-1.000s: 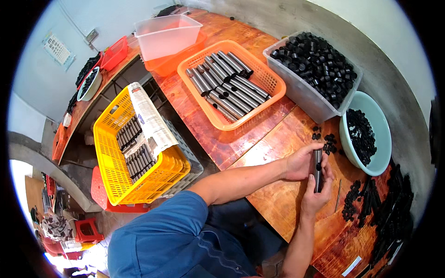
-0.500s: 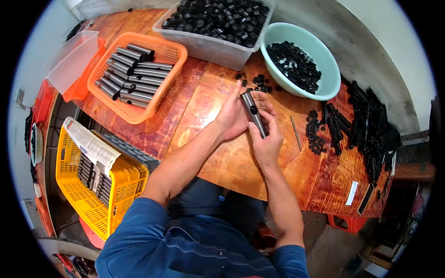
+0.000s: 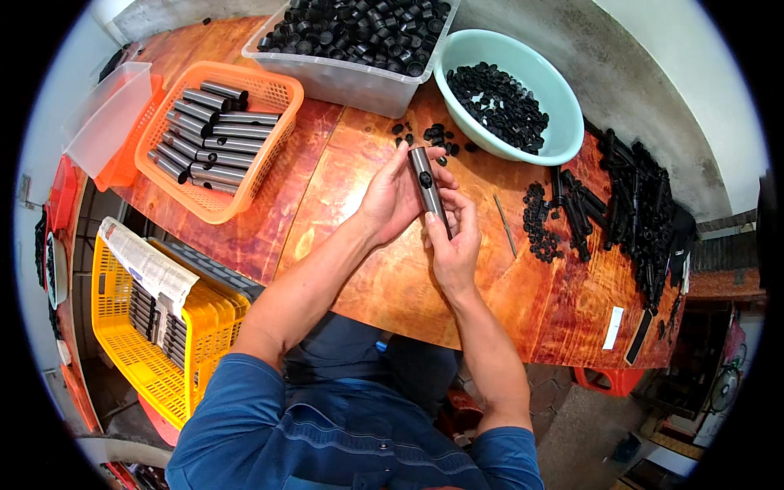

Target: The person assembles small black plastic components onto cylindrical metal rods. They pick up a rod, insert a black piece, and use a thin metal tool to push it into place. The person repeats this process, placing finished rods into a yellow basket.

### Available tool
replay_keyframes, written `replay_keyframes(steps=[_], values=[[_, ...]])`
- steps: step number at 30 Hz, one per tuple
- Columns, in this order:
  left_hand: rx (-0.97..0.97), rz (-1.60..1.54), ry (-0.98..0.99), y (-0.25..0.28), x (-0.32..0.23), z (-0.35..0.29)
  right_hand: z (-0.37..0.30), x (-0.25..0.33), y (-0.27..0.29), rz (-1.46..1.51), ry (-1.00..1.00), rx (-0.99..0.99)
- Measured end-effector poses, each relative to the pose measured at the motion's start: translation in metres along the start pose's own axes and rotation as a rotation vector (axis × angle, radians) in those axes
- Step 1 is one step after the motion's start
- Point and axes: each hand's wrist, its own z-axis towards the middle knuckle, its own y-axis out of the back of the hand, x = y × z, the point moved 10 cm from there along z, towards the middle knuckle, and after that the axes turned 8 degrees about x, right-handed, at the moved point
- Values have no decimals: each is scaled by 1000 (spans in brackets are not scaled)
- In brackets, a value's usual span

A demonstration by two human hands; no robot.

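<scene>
Over the middle of the table I hold a dark, shiny metal tube (image 3: 428, 196) with a round black fitting in its side. My left hand (image 3: 387, 198) lies palm up along the tube's left side, its fingers curling behind it and its thumb raised near the far end. The near end is gripped by my right hand (image 3: 456, 247), thumb along the tube. Small black caps (image 3: 438, 133) are scattered on the wood just beyond my fingertips. A thin metal rod (image 3: 505, 225) lies to the right of my right hand.
An orange basket (image 3: 214, 211) of similar tubes stands left on the table (image 3: 359, 286). Farther back are a clear bin (image 3: 343, 86) of black caps and a pale green bowl (image 3: 569, 106) of small black parts. Black tubular parts (image 3: 641, 204) pile up right. A yellow crate (image 3: 151, 359) stands lower left.
The whole view has shifted slightly, so the table things appear a little farther left and up. Both hands still hold the tube; my left thumb sits slightly farther from it.
</scene>
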Motion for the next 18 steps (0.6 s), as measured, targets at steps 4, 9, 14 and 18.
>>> replay_keyframes(steps=[4,9,14,18], values=[[-20,34,34,3,7,-2,-1,1,5,31,33,-60],[-40,120,65,1,11,-1,-1,4,9,96,67,-76],[-151,99,4,12,2,-2,2,58,23,-657,250,-169],[-155,30,111,19,1,-5,9,59,89,-1111,44,-309]])
